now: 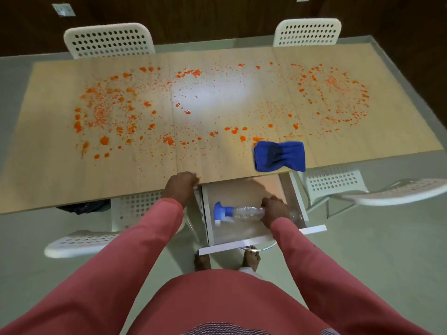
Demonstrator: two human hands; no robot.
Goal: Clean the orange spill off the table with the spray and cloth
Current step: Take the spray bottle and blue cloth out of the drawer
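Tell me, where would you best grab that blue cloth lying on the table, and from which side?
Take the blue cloth at its pinched middle, coming from above on the near side. It is bunched like a bow there, so fingers can likely close round that narrow waist, and it lies at the table edge above the open drawer, within easy reach. The orange spill lies mostly beyond it.

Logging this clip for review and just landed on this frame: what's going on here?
A person in pink sleeves stands at a light wooden table spattered with orange spill. Their right hand grips a clear plastic spray bottle with a blue nozzle that lies on its side in an open white drawer under the table. The left hand rests on the table's near edge. A folded blue cloth lies untouched at that edge, above the drawer. No wiping has started yet.
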